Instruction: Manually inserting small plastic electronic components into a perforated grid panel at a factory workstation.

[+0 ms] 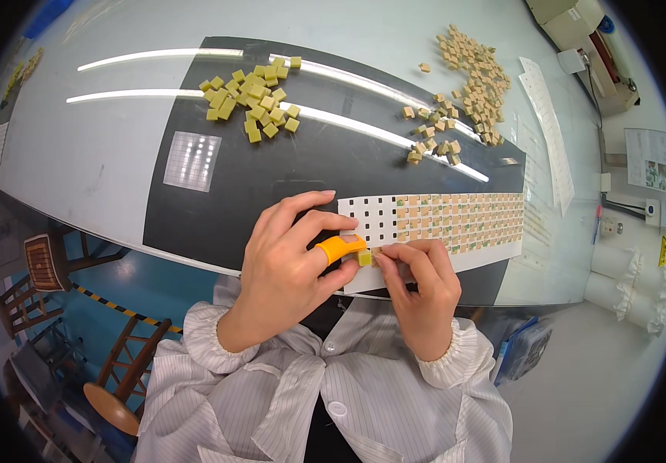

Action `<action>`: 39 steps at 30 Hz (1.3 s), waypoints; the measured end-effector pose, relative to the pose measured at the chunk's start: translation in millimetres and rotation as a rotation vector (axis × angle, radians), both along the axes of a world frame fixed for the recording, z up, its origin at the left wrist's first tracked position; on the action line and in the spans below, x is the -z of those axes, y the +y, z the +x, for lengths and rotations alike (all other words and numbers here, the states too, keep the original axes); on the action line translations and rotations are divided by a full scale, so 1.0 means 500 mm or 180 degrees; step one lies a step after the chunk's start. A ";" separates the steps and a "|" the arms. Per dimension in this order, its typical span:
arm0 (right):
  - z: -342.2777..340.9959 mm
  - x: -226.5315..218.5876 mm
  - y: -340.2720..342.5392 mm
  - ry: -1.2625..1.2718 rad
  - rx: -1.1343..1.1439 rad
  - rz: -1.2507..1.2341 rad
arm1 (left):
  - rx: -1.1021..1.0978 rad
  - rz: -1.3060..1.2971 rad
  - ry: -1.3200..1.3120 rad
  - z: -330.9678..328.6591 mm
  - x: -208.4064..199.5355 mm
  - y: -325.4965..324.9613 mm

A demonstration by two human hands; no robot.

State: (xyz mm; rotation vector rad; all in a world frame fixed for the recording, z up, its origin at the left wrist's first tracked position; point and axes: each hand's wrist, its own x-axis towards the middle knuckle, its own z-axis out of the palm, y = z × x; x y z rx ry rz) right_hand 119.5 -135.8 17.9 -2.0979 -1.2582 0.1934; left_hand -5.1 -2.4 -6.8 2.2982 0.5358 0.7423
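My left hand (283, 258) wears a yellow finger cover (341, 248) on one finger. Thumb and covered finger close on a small yellow-green cube (365, 258) at the near edge of a white perforated sheet (495, 252). Just right of the cube, my right hand (424, 287) pinches with thumb and forefinger; what lies between those fingertips is too small to make out. Square dark holes show in the sheet's left part, while rows of small tan pieces (460, 220) with green marks fill its right part. Both hands cover some of the sheet's near left area.
Beneath the sheet lies a black mat (302, 170). Loose yellow-green cubes (252, 96) are heaped at its far left, with a clear gridded square (192, 161) nearer. Many tan blocks (476, 81) spread over the far right. Another white strip (547, 131) lies beyond them.
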 end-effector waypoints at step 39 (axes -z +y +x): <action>0.079 -0.047 0.022 0.1626 -0.0473 -0.0488 | 0.0014 -0.0040 0.0061 -0.001 -0.004 0.002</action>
